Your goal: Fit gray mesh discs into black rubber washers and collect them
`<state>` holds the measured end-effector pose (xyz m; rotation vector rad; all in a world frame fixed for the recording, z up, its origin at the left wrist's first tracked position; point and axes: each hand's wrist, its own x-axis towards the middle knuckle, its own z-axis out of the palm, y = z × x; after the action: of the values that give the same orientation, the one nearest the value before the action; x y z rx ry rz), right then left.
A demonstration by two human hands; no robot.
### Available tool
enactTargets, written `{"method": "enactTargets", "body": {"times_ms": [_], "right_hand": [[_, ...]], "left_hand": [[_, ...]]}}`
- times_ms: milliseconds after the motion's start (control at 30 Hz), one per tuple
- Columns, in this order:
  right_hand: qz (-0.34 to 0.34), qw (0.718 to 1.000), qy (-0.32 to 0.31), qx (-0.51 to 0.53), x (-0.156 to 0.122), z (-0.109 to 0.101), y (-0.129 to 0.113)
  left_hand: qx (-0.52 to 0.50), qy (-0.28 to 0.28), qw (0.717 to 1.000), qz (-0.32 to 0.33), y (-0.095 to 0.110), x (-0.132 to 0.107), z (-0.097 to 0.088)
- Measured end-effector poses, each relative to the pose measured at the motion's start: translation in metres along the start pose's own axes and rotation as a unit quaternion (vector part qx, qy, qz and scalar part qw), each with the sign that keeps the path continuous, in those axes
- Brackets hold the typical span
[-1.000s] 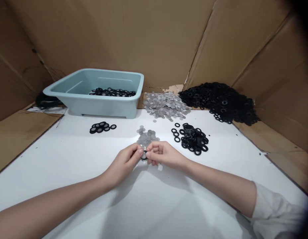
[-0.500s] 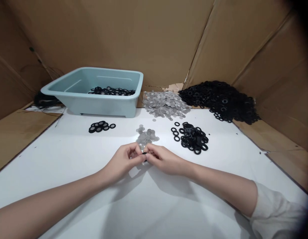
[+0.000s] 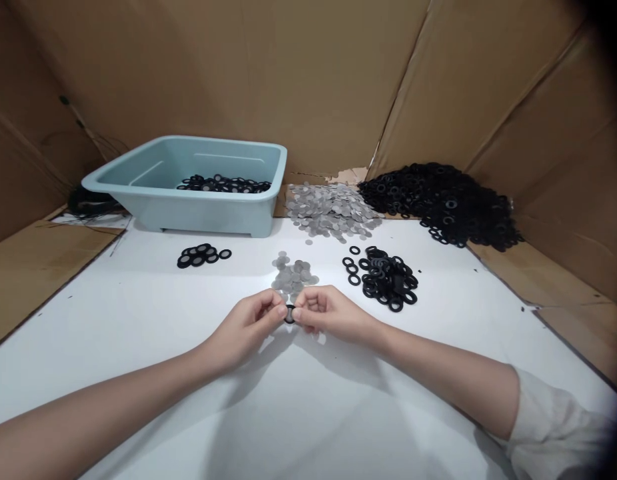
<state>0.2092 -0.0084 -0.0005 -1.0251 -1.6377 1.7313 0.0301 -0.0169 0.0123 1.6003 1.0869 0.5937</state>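
Observation:
Between my two hands is a small black ring (image 3: 290,321) with a grey disc showing in its middle. My left hand (image 3: 251,327) pinches its left edge between thumb and fingers. On the opposite edge, my right hand (image 3: 333,317) pinches it the same way, the other fingers curled in. Just beyond my fingertips lies a small heap of thin grey discs (image 3: 294,275). To the right is a loose pile of black rings (image 3: 388,280). At the left sits a cluster of black rings with grey discs in them (image 3: 198,255).
A light blue plastic basin (image 3: 203,213) at the back left holds many disc-filled rings. Behind the small heap lies a larger heap of grey discs (image 3: 333,210). A big mound of black rings (image 3: 443,203) fills the back right. Cardboard walls (image 3: 268,80) enclose the white table (image 3: 308,413).
The ring between my hands has turned, so its face with the grey disc now shows. My fingers have shifted slightly apart around its edges. The piles and basin have stayed put.

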Motion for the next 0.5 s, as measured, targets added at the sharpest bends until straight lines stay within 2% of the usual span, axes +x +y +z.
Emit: {"method": "enactTargets", "body": {"times_ms": [100,233,500], "right_hand": [[0.016,0.999,-0.019,0.023,0.0012,-0.0020,-0.0015],[0.012,0.999,-0.011,0.028,0.0003,0.0001,-0.0045],[-0.019,0.996,0.003,-0.084,-0.0042,0.0049,-0.0048]], "left_hand": [[0.041,0.003,0.999,0.008,-0.0004,0.0006,0.0001],[0.061,-0.003,0.998,0.003,-0.0007,0.0016,0.0008],[0.022,-0.008,1.000,0.000,0.0011,0.0022,0.0021]]}}
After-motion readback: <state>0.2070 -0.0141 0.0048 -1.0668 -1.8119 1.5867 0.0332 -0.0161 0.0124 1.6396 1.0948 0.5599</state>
